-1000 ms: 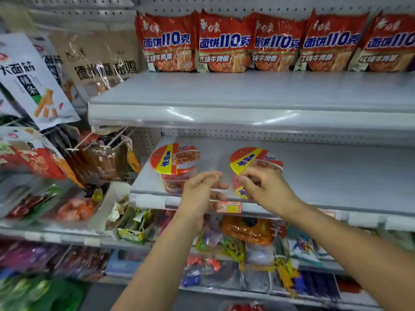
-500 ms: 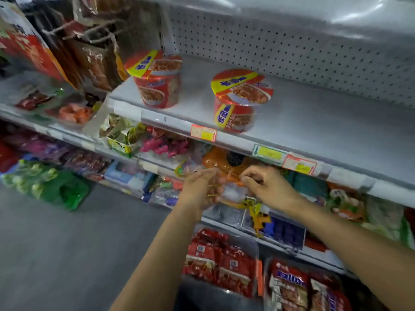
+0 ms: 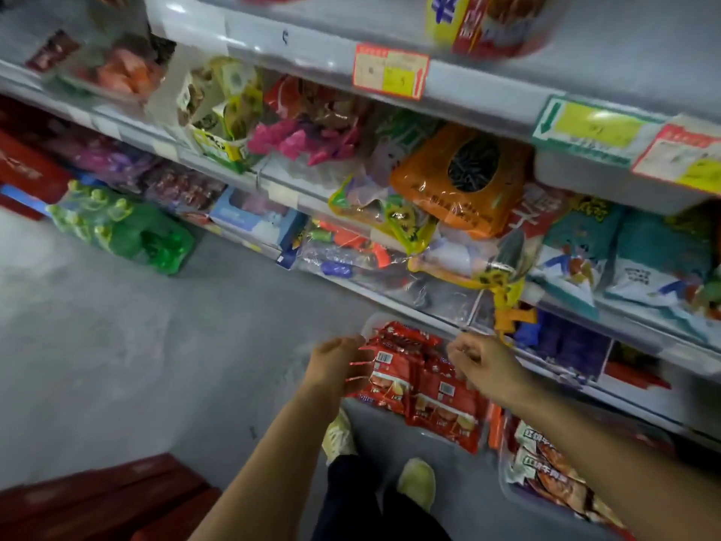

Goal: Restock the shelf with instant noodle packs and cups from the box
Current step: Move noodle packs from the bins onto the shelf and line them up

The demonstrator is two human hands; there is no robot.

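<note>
An orange seed bag (image 3: 460,181) lies on the middle shelf at one o'clock. Pink wrapped snacks (image 3: 304,138) sit at twelve, a green bottle pack (image 3: 121,228) on the grey floor (image 3: 117,345) at ten, teal bags (image 3: 632,247) at two.

A clear plastic box (image 3: 370,324) was set on the floor at the foot of the shelving, its rounded white rim showing at the upper left. It was filled with red instant noodle packs (image 3: 437,400), laid flat and overlapping, with white barcode labels facing up. A second clear box (image 3: 507,490) was placed just to the right, holding packs with white and brown printing (image 3: 546,462). One red and yellow noodle cup (image 3: 491,23) was stood upright on the upper shelf (image 3: 296,37), near its front edge, blurred and cut off by the frame.
</note>
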